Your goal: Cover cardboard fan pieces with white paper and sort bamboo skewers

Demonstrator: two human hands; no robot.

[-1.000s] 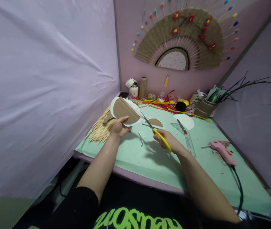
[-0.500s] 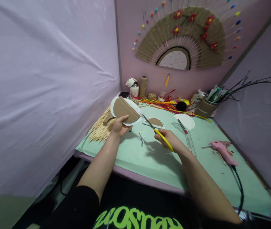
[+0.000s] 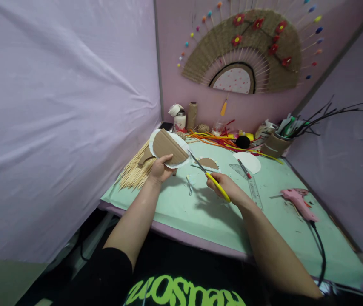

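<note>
My left hand (image 3: pixel 160 170) is closed on a brown cardboard fan shape backed by white paper (image 3: pixel 168 146), held up above the green table mat (image 3: pixel 200 212). My right hand (image 3: pixel 229 190) grips yellow-handled scissors (image 3: pixel 215 183), whose blades point up-left and meet the white paper's right edge. A smaller brown cardboard piece on white paper (image 3: pixel 208 163) lies on the mat just behind the scissors.
A bundle of wooden skewers (image 3: pixel 136 168) lies at the mat's left. A white half-disc (image 3: pixel 247 161), a pen (image 3: pixel 244 168) and a clear ruler (image 3: pixel 254 190) lie to the right, with a pink glue gun (image 3: pixel 298 202). Jars, twine and coloured sticks line the back wall.
Almost nothing differs. The scissors and my right hand shifted very slightly; the cardboard stays held in the same place.
</note>
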